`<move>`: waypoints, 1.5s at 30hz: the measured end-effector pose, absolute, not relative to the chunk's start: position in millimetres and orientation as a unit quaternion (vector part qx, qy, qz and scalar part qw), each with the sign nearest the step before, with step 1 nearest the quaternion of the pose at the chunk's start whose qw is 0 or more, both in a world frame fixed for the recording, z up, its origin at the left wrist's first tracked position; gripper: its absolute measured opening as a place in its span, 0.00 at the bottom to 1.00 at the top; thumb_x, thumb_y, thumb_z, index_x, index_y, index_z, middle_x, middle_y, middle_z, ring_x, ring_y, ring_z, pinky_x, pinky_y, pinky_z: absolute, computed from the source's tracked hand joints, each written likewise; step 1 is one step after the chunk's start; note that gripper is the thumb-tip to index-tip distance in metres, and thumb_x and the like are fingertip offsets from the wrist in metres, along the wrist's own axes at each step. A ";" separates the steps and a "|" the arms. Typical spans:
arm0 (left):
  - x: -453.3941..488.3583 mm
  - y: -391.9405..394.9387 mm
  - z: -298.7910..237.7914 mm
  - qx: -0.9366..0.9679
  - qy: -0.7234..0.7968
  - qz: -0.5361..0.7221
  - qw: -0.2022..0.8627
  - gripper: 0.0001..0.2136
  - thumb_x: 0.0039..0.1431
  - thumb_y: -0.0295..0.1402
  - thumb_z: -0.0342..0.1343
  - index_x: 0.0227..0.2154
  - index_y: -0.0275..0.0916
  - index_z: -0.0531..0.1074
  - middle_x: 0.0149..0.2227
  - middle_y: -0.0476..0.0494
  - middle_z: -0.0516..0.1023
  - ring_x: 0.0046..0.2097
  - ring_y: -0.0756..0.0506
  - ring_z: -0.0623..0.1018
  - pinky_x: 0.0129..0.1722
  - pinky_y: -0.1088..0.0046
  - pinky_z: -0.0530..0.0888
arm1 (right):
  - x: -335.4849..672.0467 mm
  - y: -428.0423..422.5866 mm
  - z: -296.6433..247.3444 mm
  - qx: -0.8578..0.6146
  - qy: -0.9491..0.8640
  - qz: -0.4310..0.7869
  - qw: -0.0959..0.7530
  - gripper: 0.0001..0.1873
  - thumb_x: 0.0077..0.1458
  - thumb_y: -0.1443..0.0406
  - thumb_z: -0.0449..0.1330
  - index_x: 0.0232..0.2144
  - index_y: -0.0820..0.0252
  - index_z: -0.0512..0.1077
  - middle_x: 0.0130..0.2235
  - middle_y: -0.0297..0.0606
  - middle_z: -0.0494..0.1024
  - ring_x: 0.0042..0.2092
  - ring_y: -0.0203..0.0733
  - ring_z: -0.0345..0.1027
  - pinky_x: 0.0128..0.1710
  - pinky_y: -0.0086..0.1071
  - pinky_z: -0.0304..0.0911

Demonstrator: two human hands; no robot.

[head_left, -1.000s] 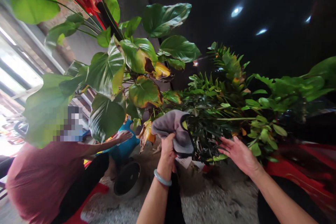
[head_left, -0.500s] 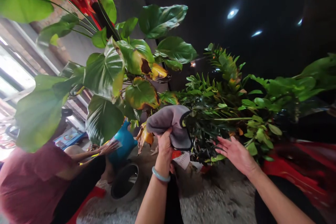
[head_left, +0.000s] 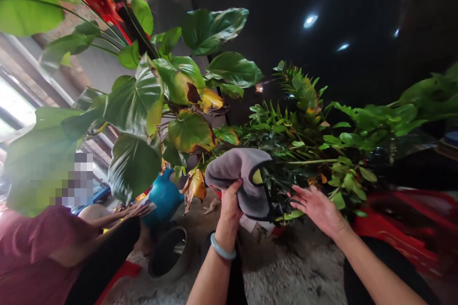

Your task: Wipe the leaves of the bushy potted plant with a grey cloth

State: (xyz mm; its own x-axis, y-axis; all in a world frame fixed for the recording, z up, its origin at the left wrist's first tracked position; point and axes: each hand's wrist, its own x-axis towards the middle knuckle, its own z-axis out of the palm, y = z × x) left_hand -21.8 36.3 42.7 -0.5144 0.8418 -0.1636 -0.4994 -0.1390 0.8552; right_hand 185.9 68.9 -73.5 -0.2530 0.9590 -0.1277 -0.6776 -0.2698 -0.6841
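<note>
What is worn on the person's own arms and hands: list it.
No sleeves or gloves in view. The left hand has a smooth pale blue-green bangle at its wrist. The right hand wears nothing; no rings show.

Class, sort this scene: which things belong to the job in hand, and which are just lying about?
In use: left hand, grey microfibre cloth, right hand, dark small-leaved green plant.
Lying about: blue plastic container, round dark pot.
</note>
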 end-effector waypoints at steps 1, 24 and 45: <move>-20.0 41.6 42.5 0.184 0.479 0.736 0.442 0.20 0.37 0.23 0.60 0.39 0.40 0.73 0.30 0.48 0.80 0.36 0.43 0.80 0.42 0.66 0.76 | 185.2 68.9 -73.0 -0.275 -0.257 0.746 0.549 0.18 0.45 0.48 0.63 0.33 0.52 0.81 0.43 0.38 0.83 0.46 0.52 0.73 0.48 0.46 0.66; 28.0 26.3 14.0 0.341 0.549 0.506 0.571 0.14 0.28 0.23 0.64 0.26 0.37 0.78 0.29 0.42 0.82 0.35 0.38 0.80 0.39 0.62 0.76 | 187.1 68.3 -68.9 -0.282 -0.224 0.758 0.544 0.16 0.46 0.49 0.63 0.30 0.52 0.79 0.37 0.42 0.84 0.53 0.57 0.70 0.54 0.49 0.62; 27.9 57.8 61.6 0.330 0.484 0.626 0.515 0.16 0.35 0.24 0.65 0.32 0.40 0.77 0.33 0.44 0.83 0.39 0.39 0.80 0.42 0.63 0.76 | 194.5 73.6 -73.9 -0.285 -0.220 0.753 0.551 0.24 0.49 0.44 0.58 0.32 0.55 0.79 0.36 0.47 0.83 0.48 0.56 0.74 0.51 0.49 0.65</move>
